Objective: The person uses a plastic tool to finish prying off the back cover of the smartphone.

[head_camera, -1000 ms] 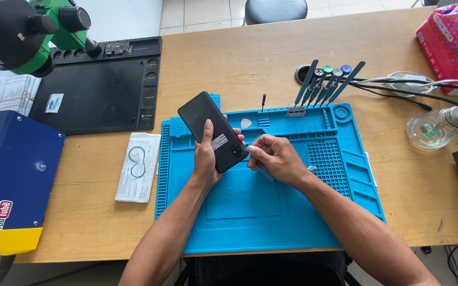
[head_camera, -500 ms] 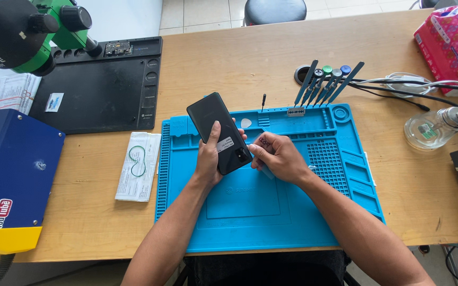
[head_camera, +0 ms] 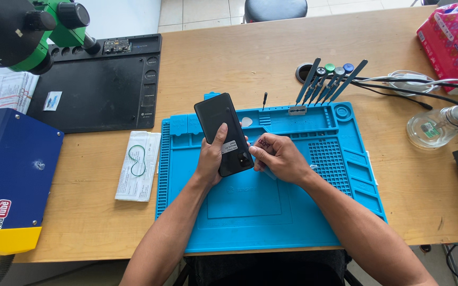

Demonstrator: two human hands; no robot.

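Observation:
My left hand grips a black smartphone with its back up, tilted over the blue silicone work mat; my thumb lies along its back near a small white sticker. My right hand is curled at the phone's lower right edge, pinching a small thin card-like piece against that edge. Both hands hover just above the mat's upper middle.
Several screwdrivers lean in a holder at the mat's top edge. A black mat and green microscope are at upper left, a blue box at left, a white packet beside the mat, a glass bottle and pink package at right.
The phone and both hands have shifted slightly right and down over the mat; my right hand stays at the phone's lower edge.

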